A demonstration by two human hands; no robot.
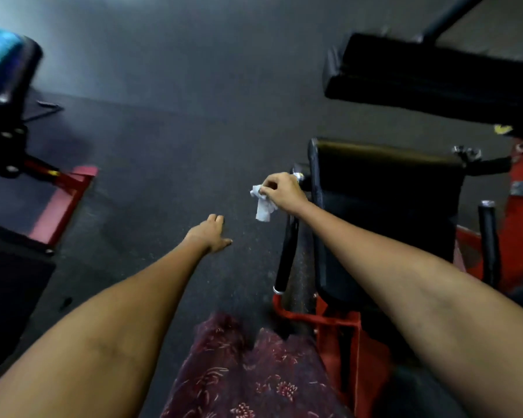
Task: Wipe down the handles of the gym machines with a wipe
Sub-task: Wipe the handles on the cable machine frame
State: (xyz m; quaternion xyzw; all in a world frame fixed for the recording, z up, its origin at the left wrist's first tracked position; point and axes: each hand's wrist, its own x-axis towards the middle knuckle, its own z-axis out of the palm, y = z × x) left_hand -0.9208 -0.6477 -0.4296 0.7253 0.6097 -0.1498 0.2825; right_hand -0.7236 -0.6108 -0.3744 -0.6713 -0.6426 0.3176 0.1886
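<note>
I see the wipe (262, 205) bunched in my right hand (280, 191), pinched at the far end of the black handle (286, 254), left of the seat pad (387, 188). Most of it dangles loose, so it could slip free mid-stroke. My left hand (210, 233) hangs relaxed, open, nearer and left, holding nothing.

A gym: padded machine seats (387, 188), red steel frames (341, 324), rubber floor (169, 140).

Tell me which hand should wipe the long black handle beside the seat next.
Right. The right hand already pinches the crumpled white wipe just above the long black handle; the left hand is empty and farther off.
</note>
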